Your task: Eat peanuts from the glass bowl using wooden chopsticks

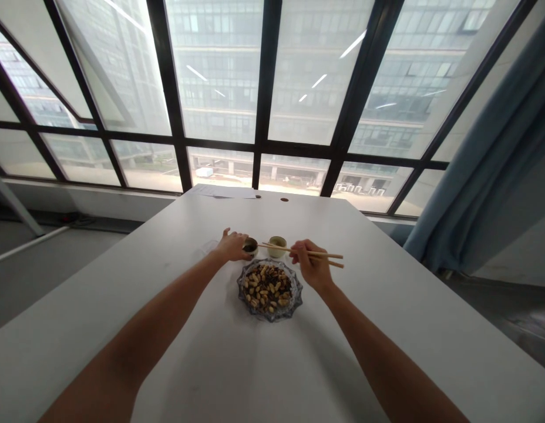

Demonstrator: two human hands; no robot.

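Note:
My right hand grips a pair of wooden chopsticks, their tips pointing left over the small cups. With its fingers against the side of a small cup with dark contents, my left hand steadies or holds that cup. Just right of it stands a second small pale cup, partly crossed by the chopsticks. Nearer to me, a clear scalloped glass bowl contains peanuts in shells mixed with small dark seeds. Whether the chopstick tips pinch anything is too small to tell.
Everything stands on a long white table. Papers lie at its far end, near two round dark holes. A clear plastic-looking item sits beside my left wrist. Beyond are large windows, with a blue curtain at right.

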